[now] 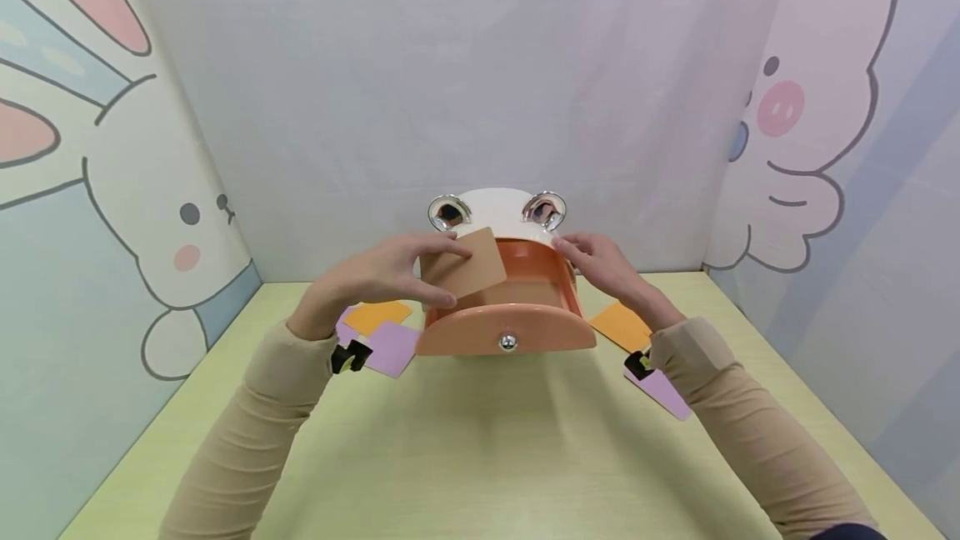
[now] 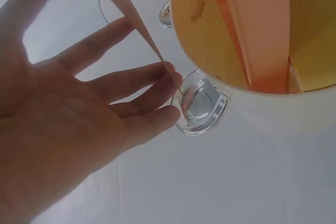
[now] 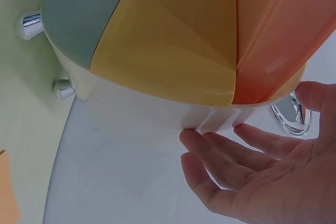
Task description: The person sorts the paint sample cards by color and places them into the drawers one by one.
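Observation:
My left hand (image 1: 397,267) pinches a tan square card (image 1: 480,263) between thumb and fingers, tilted over the pulled-out orange drawer (image 1: 507,328). Seen from the left wrist, that card (image 2: 126,8) is nearly edge-on. The drawer belongs to a rounded white storage box (image 1: 495,208) with two shiny eye-like rings on top. At the box's right side is my right hand (image 1: 600,263), its fingertips against the white shell in the right wrist view, fingers fairly straight and holding nothing.
Purple (image 1: 392,348) and orange cards (image 1: 378,317) lie left of the box, more orange (image 1: 624,327) and purple ones (image 1: 660,394) to the right. Below the orange drawer are a yellow drawer front (image 3: 173,40) and a grey-green one (image 3: 84,14). A curtain (image 1: 480,65) hangs behind.

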### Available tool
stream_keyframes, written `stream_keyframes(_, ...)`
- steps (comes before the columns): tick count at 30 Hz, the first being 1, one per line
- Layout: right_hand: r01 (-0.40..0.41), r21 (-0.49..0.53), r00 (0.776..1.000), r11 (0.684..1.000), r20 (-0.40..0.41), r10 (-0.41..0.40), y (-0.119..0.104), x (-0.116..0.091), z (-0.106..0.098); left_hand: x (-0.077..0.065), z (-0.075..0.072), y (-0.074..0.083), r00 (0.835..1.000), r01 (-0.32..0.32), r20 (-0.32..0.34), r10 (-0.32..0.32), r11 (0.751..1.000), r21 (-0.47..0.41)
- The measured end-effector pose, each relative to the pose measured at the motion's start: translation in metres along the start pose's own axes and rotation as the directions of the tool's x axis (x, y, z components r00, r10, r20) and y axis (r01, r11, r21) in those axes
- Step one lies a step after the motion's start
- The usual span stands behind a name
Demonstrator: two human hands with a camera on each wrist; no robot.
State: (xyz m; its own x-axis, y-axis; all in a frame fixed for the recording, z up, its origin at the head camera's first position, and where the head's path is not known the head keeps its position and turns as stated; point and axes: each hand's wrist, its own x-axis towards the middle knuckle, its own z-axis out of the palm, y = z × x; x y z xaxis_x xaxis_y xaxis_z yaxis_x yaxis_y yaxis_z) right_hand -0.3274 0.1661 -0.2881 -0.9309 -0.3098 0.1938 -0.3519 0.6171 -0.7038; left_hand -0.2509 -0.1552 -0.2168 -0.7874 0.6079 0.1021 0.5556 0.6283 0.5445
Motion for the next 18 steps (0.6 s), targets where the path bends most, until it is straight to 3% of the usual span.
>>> stream_keyframes(7, -0.005, -0.004, 1.0, 1.0, 0.002, 0.005, -0.0002, 0.0001, -0.0001, 0.005, 0.001, 0.0015, 0.999, -0.035, 0.031, 0.035, 0.999, 0.017)
stream_keyframes(18, 0.002, 0.002, 1.0, 1.0, 0.005, -0.002, -0.0001, 0.0, -0.001, 0.0076, 0.0006, 0.0058, 0.998, -0.041, 0.054, 0.039, 0.998, 0.038)
